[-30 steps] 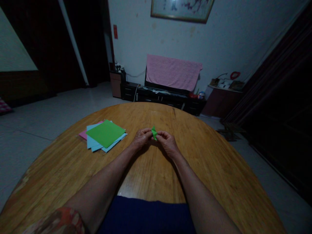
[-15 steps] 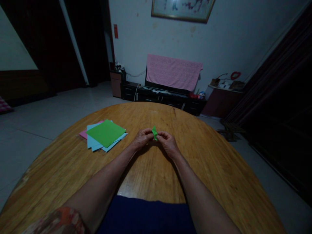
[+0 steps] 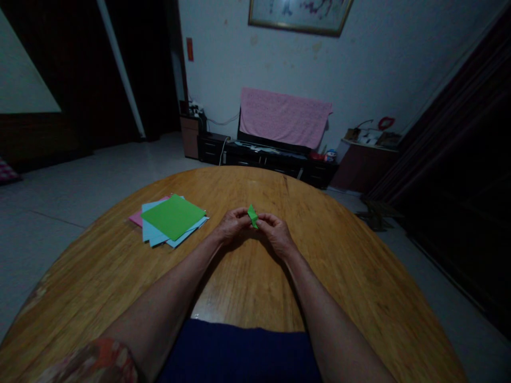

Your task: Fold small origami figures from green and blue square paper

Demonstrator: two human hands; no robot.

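Observation:
A small folded piece of green paper (image 3: 253, 216) is held between my two hands, above the middle of the round wooden table (image 3: 247, 287). My left hand (image 3: 233, 224) pinches it from the left, thumb and fingers closed on its edge. From the right, my right hand (image 3: 276, 232) grips its other side between thumb and fingertips. The paper has pointed ends at top and bottom; its finer folds are too small to make out. Left of my hands lies a loose stack of paper sheets, a green sheet (image 3: 174, 217) on top and light blue sheets (image 3: 150, 232) under it.
A pink sheet (image 3: 136, 218) sticks out at the stack's left. Beyond the table's far edge stands a low black cabinet (image 3: 275, 159), with a pink cloth (image 3: 284, 118) draped over a screen on it. A small wooden stool (image 3: 377, 213) stands on the floor at right.
The green folded paper has tilted slightly, its top leaning a little further left. Both hands keep their hold in nearly the same place. The stack is unchanged.

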